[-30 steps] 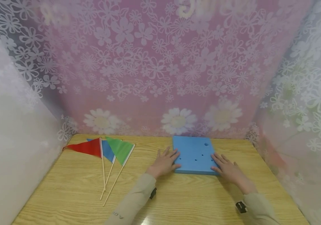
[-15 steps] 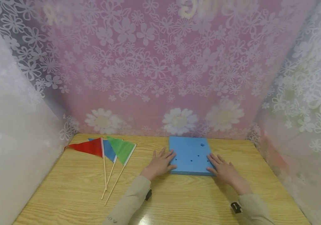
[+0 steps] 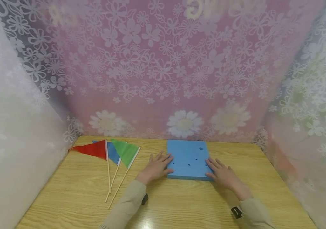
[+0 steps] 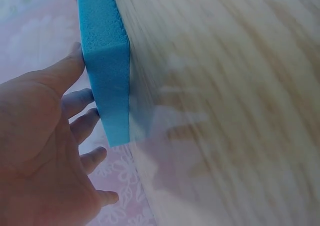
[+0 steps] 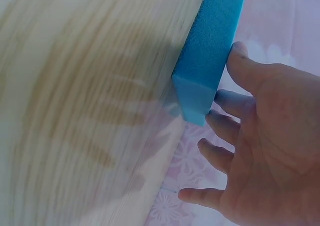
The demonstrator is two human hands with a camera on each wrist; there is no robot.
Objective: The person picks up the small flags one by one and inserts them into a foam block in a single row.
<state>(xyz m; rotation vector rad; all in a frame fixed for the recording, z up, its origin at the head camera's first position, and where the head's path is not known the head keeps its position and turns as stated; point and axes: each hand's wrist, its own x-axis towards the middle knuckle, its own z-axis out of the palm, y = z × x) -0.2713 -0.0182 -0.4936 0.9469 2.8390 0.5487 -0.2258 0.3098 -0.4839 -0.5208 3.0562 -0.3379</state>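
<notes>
A blue foam block (image 3: 184,152) with several small holes in its top lies flat on the wooden table. My left hand (image 3: 155,168) rests its thumb and fingertips on the block's left edge, the other fingers spread past it. On the opposite edge, my right hand (image 3: 223,174) touches the block the same way. Both wrist views show the thumb and two fingertips against the top edge of the block, with the remaining fingers held off it. To the left lie three pennant flags on wooden sticks: a red flag (image 3: 92,149), a blue flag (image 3: 113,153) and a green flag (image 3: 126,152).
The flag sticks cross one another and point toward the near side of the wooden table (image 3: 180,203). Flower-patterned cloth (image 3: 163,79) hangs behind the table and along both sides. The block's far edge sits close to the back cloth.
The blue foam block has slid left across the table, with both hands moving along at its edges. The three flags lie as before; the head view has shifted slightly.
</notes>
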